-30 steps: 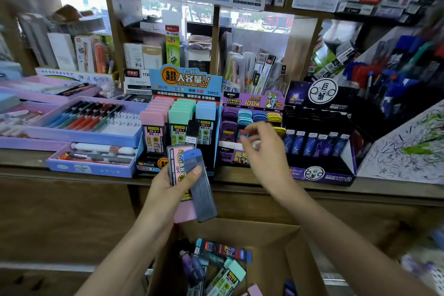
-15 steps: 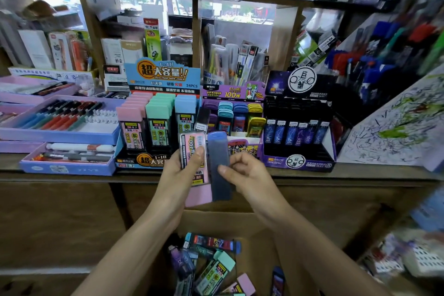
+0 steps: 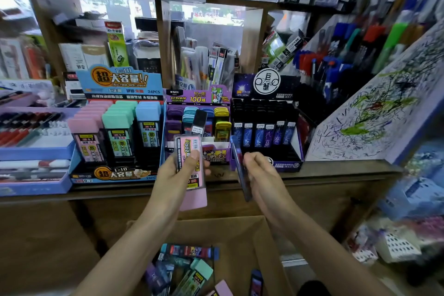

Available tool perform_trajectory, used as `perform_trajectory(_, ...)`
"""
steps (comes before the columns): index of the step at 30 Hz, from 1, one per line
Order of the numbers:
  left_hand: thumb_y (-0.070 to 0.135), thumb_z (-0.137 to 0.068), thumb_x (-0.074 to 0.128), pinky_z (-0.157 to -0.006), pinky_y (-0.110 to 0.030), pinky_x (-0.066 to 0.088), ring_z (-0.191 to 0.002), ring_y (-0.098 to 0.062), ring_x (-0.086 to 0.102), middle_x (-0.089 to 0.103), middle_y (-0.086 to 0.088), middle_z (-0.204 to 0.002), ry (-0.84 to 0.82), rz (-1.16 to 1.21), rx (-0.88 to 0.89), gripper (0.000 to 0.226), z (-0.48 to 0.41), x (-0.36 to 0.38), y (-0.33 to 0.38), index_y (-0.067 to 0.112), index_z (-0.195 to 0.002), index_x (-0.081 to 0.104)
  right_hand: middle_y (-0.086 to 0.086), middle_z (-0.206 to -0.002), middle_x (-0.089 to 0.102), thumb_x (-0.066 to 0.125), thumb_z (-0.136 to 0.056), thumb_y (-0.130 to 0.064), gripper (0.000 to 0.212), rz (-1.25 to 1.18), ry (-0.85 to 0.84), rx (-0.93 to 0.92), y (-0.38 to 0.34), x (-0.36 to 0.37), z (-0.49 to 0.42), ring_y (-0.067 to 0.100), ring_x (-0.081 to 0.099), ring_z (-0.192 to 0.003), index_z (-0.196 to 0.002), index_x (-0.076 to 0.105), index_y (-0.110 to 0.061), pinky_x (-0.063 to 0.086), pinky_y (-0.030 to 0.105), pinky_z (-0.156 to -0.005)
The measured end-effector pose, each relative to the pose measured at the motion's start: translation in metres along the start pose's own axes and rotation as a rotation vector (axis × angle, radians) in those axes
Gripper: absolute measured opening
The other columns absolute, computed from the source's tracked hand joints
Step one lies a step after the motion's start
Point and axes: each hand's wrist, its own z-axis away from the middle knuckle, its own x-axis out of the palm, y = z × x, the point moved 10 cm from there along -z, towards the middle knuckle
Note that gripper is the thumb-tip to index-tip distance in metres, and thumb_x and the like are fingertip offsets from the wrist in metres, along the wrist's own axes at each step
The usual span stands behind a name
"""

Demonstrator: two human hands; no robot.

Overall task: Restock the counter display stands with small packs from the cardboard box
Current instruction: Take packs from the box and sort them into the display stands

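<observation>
Head view, left hand (image 3: 171, 176) gripping pink pack (image 3: 189, 145), right hand (image 3: 260, 170) pinching blue pack (image 3: 236, 154), both at counter edge (image 3: 336, 172).

Stands shoulder to shoulder; room only in front

The blue stand (image 3: 115, 175), purple stand (image 3: 216, 152) and black stand (image 3: 288, 166) touch side by side. Blue trays (image 3: 36, 151) close the left and a scribbled board (image 3: 372, 115) leans just beside the right. The black stand's front rows lie empty, open from above. The left grip (image 3: 177, 173) with its pink pack (image 3: 192, 180) blocks the purple stand, and the right grip (image 3: 259, 170) with a blue pack (image 3: 240, 170) stands at the black stand's left corner. Below the worktop (image 3: 348, 168), the cardboard box (image 3: 240, 228) gapes open over loose packs (image 3: 189, 269).
</observation>
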Motion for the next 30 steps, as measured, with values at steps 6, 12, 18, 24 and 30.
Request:
perform_trajectory(6, 0.041, -0.080, 0.055, -0.057, -0.020, 0.054, -0.072, -0.010, 0.070, 0.074, 0.003, -0.081, 0.063, -0.024, 0.013, 0.033, 0.001, -0.021, 0.009, 0.021, -0.105, 0.060, -0.002, -0.096, 0.066, 0.053, -0.094, -0.016, 0.035, 0.041, -0.007, -0.098, -0.026, 0.007, -0.020, 0.014, 0.063, -0.098, -0.126, 0.046, -0.029, 0.052, 0.028, -0.079)
perform_trajectory(12, 0.040, -0.079, 0.056, -0.055, -0.018, 0.054, -0.069, -0.011, 0.070, 0.074, 0.001, -0.080, 0.132, -0.016, 0.011, 0.032, 0.006, -0.054, 0.013, 0.020, -0.103, 0.061, 0.001, -0.089, 0.071, 0.063, -0.086, -0.007, 0.016, 0.222, 0.066, -0.234, -0.078, 0.020, -0.057, 0.010, 0.066, -0.084, -0.093, 0.055, -0.018, 0.050, 0.014, -0.066)
perform_trajectory(18, 0.042, -0.076, 0.057, -0.056, -0.019, 0.054, -0.072, -0.011, 0.071, 0.075, -0.001, -0.084, 0.165, 0.005, -0.007, 0.033, 0.011, -0.071, 0.011, 0.021, -0.102, 0.061, 0.003, -0.097, 0.069, 0.068, -0.083, -0.011, 0.016, 0.586, 0.112, -0.277, -0.099, 0.029, -0.103, 0.018, 0.064, -0.094, -0.091, 0.056, -0.016, 0.051, 0.038, -0.087)
perform_trajectory(24, 0.036, -0.085, 0.056, -0.055, -0.019, 0.052, -0.070, -0.012, 0.070, 0.074, -0.003, -0.084, 0.159, 0.016, -0.014, 0.029, 0.013, -0.076, 0.011, 0.017, -0.105, 0.061, -0.011, -0.080, 0.050, 0.070, -0.082, -0.018, 0.014, 0.922, 0.168, -0.338, -0.096, 0.037, -0.113, 0.027, 0.055, -0.099, -0.091, 0.060, -0.021, 0.044, 0.045, -0.093)
perform_trajectory(30, 0.034, -0.085, 0.056, -0.053, -0.016, 0.051, -0.067, -0.011, 0.069, 0.074, -0.001, -0.080, 0.155, 0.016, -0.015, 0.029, 0.012, -0.076, 0.011, 0.014, -0.106, 0.060, -0.002, -0.077, 0.058, 0.071, -0.080, -0.008, 0.015, 0.869, 0.146, -0.341, -0.103, 0.041, -0.116, 0.015, 0.054, -0.075, -0.088, 0.061, -0.015, 0.050, 0.033, -0.080)
